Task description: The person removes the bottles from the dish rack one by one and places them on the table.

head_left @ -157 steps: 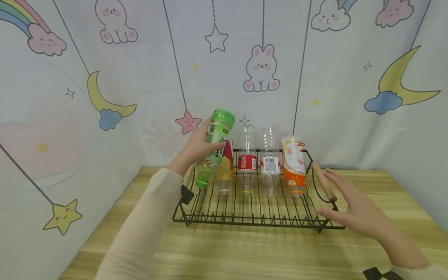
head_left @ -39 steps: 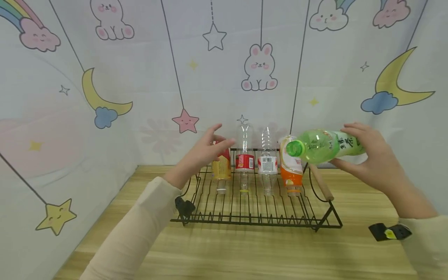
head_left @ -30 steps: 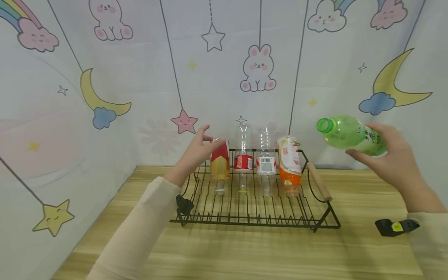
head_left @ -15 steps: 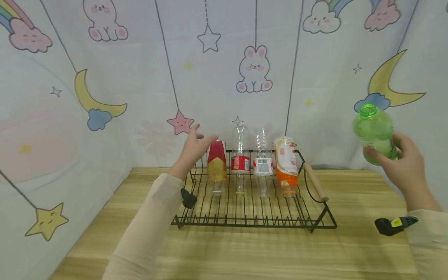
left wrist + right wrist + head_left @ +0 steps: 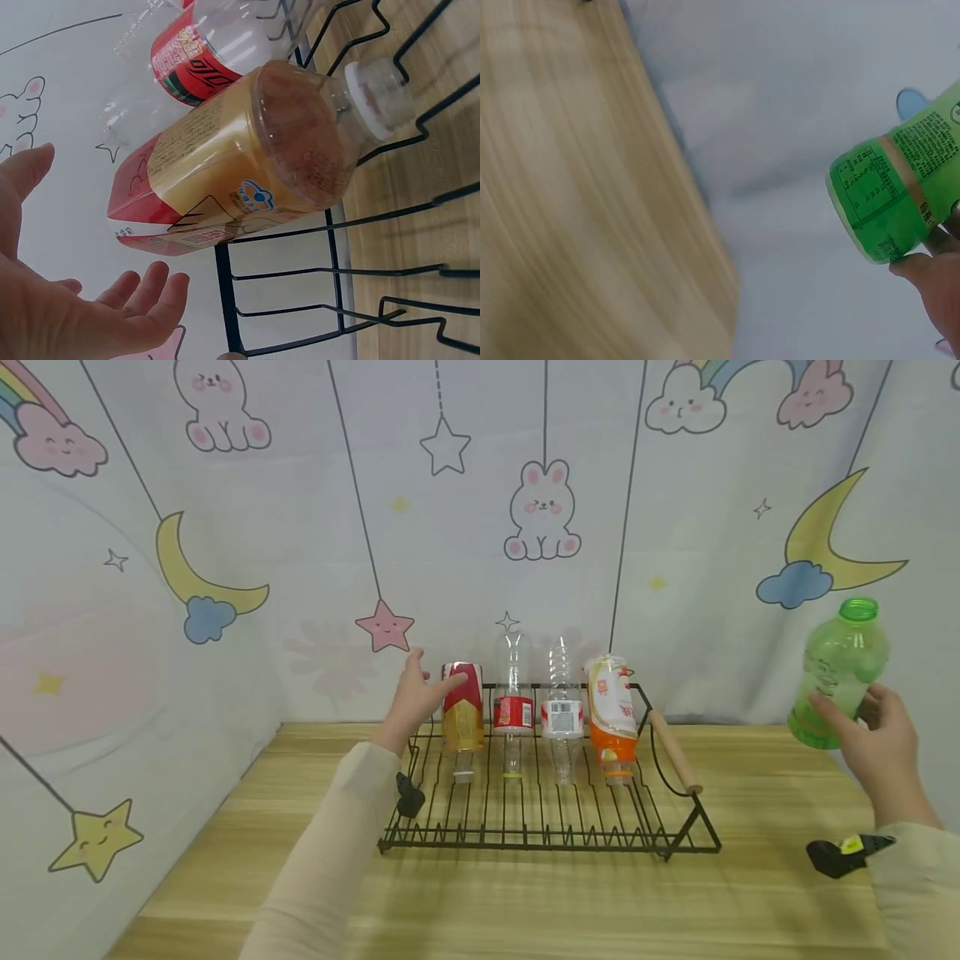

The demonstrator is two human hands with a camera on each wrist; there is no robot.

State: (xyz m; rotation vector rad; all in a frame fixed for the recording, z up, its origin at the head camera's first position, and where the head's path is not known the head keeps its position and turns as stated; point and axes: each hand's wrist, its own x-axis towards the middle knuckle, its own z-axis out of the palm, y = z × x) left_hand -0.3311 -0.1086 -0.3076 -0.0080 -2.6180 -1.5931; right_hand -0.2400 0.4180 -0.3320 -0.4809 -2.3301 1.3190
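In the head view my right hand (image 5: 885,735) grips a green plastic bottle (image 5: 847,652) at the far right, mouth up and tilted slightly, off the table. The right wrist view shows the bottle's green base (image 5: 870,199) and printed label. My left hand (image 5: 416,697) is beside the red-and-gold bottle (image 5: 462,718) at the rack's left end. The left wrist view has its fingers (image 5: 154,289) spread near that bottle's base (image 5: 124,202), apart from it. Several bottles lean neck-down in the black wire rack (image 5: 525,839).
Beside the red-and-gold bottle stand a clear bottle with a red label (image 5: 513,714), another with a white label (image 5: 562,718), and an orange-and-white one (image 5: 613,710). A wooden handle (image 5: 675,752) is on the rack's right side. Behind the wooden table (image 5: 600,910) hangs a printed cloth (image 5: 465,543).
The green bottle left the rack's left end, passed from my left hand to my right, and went far right, turning mouth up. My left hand lowered slightly beside the red-and-gold bottle.
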